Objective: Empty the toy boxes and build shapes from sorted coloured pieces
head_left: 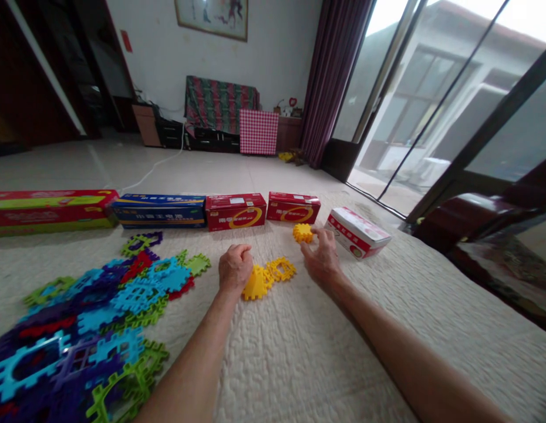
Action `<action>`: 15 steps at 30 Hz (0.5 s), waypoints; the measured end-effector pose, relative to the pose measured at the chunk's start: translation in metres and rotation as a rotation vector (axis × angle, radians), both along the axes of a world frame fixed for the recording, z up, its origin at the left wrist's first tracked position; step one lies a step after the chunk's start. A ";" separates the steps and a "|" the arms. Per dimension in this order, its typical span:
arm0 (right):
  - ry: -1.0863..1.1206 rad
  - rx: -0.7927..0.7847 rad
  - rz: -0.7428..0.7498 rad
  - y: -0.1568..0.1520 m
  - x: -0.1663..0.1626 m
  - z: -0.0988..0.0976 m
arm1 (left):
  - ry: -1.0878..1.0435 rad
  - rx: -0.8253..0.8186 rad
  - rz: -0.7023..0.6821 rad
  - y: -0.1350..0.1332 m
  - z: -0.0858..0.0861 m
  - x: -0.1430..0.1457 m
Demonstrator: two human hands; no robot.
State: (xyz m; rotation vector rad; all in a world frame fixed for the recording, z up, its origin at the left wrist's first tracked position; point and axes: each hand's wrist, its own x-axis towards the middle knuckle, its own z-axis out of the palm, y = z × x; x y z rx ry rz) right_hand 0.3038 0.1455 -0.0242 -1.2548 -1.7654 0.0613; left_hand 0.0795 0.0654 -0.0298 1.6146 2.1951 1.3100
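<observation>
Left hand (235,269): curled into a fist, just beside the yellow folded block (255,283).
Right hand (322,258): fingers (316,234) bent, touching a yellow snap-together piece (303,233); pinching or not, cannot tell.
Yellow ring piece (280,269): touching the block's right side.
Multicoloured plastic pieces (118,299): heaped left of the block.
Row of cartons (235,212): beyond the block.
Quilt (299,364): under the block.

The colored plastic tile pile (86,329) runs off the bottom-left edge
</observation>
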 end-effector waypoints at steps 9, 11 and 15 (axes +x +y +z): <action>0.030 -0.087 -0.056 0.035 -0.006 -0.005 | -0.008 -0.001 0.005 -0.001 0.001 0.001; 0.023 -0.091 -0.066 0.034 -0.006 -0.005 | -0.006 0.002 0.003 -0.001 0.001 0.001; 0.024 -0.100 -0.090 0.035 -0.006 -0.005 | -0.006 0.005 0.005 -0.001 0.000 0.000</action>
